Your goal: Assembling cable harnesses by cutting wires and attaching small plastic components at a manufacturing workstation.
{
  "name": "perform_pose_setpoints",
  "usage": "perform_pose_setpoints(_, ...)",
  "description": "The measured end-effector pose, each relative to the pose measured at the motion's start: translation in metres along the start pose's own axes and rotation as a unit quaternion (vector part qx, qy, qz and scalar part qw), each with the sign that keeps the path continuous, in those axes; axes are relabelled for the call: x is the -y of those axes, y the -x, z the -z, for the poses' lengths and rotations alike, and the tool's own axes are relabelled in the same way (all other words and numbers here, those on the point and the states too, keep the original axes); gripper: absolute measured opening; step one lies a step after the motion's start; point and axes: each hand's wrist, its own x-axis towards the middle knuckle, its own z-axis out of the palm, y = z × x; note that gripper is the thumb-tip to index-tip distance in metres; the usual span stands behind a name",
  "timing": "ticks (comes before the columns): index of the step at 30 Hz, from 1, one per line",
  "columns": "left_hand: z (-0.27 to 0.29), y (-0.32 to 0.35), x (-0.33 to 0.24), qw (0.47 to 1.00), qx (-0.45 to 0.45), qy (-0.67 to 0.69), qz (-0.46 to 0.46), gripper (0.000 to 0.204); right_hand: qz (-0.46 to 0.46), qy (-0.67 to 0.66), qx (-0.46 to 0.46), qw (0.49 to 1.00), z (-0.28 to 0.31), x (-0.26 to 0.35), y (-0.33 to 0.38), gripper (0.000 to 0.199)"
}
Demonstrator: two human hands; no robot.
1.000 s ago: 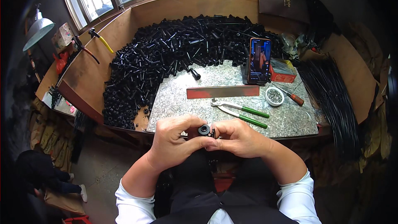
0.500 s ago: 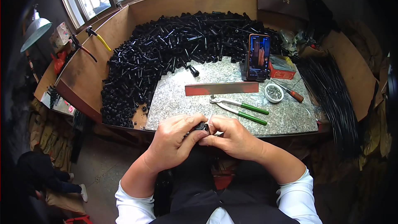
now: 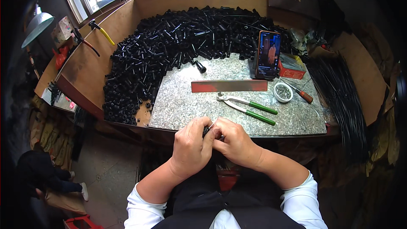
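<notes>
My left hand [image 3: 193,143] and my right hand [image 3: 237,142] meet just off the front edge of the stone slab [image 3: 182,112]. Closed fingers of the left hand grip a small black plastic part [image 3: 206,130], mostly covered by them. A thin pale strand [image 3: 212,125] sticks up between the fingertips. The right hand's fingers are pinched together against the part; what they hold is hidden. Beyond the hands lie pincers with green handles [image 3: 260,117] and a flat red-and-grey bar [image 3: 229,86].
A large heap of black plastic parts [image 3: 140,65] fills the bench's back and left. One part [image 3: 199,66] lies apart. Toward the right stand a phone [image 3: 269,55], a red box [image 3: 292,74], a small white bowl [image 3: 276,94], a screwdriver [image 3: 305,97] and black strands [image 3: 347,114].
My left hand has turned more upright and moved slightly right, covering more of the black part. The right hand has shifted a little, still against it. The whole view has moved slightly.
</notes>
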Motion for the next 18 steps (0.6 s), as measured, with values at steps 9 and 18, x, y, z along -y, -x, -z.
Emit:
perform_pose_setpoints(9,-0.015,0.004,0.002,0.999,-0.032,0.011,0.001,0.035,0.028,0.037,0.016,0.999,0.005,0.005,0.011,0.02)
perform_pose_setpoints(18,-0.015,0.014,0.014,0.984,-0.022,0.174,0.041,0.037,0.023,0.311,-0.032,0.95,0.051,-0.018,0.013,0.022)
